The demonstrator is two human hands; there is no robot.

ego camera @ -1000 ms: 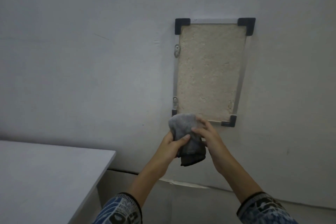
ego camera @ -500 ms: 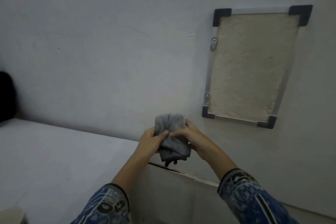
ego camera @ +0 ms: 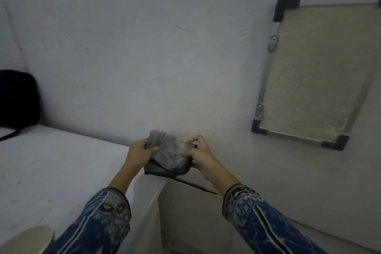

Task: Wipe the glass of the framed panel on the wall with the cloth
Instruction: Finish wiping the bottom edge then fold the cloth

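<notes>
**Grey cloth held in both hands, below and left of the wall panel**

Item 1. Cloth (ego camera: pixel 169 155): grey, bunched and folded, with a darker edge along its underside. It is held in the air over the far corner of the table (ego camera: pixel 51 163), in front of the wall (ego camera: pixel 144 47). It is well apart from the panel and does not touch the glass.

Item 2. Left hand (ego camera: pixel 138 156): grips the cloth's left side, thumb on top and fingers curled round the edge. The forearm rises from the lower left in a blue patterned sleeve (ego camera: pixel 103 218).

Item 3. Right hand (ego camera: pixel 203 160): pinches the cloth's right side between thumb and curled fingers, with the back of the hand facing the camera. The forearm comes in from the lower right in a matching sleeve.

Item 4. Framed panel (ego camera: pixel 313 72): mounted on the wall at upper right. It has a silver frame, black corner pieces, a beige textured face and two metal fittings on its left rail. Its upper right corner is cut off by the picture edge.

Item 5. Black object (ego camera: pixel 16 99): at the far left, at the back of the table against the wall.

Item 6. Pale round object (ego camera: pixel 26 239): at the bottom left corner, only partly in view.
</notes>
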